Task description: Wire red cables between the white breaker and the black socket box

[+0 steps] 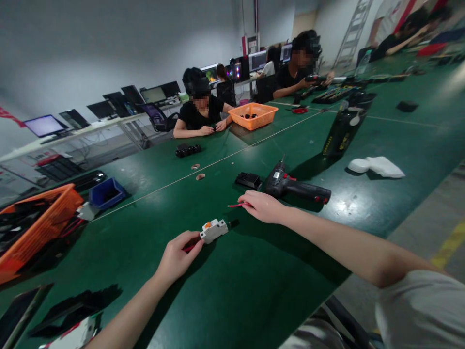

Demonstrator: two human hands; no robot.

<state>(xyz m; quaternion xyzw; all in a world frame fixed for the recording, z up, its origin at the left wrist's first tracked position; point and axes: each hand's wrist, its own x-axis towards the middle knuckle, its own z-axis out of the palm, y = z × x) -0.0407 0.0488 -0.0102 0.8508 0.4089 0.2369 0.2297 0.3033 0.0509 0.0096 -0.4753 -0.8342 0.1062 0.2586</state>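
My left hand [178, 256] is closed, its thumb and fingers pinching the near end of a white circuit breaker [215, 232] with an orange switch. A bit of red [189, 248], seemingly wire, shows between those fingers. Farther right, my right hand [262, 206] pinches a thin red wire [237, 205] whose tip points left, apart from the breaker. Just beyond my right hand lies a black power screwdriver [281, 182], its bit pointing away from me. A black block-shaped part [249, 180] is beside it.
On the green table [160, 213], an orange basket [54, 228] of dark parts and a blue bin [107, 195] stand left. A black bottle-like container [343, 128] and white item [378, 166] are right. Opposite, a person [201, 109] sits near another orange basket [253, 118]. More breakers [78, 334] lie lower left.
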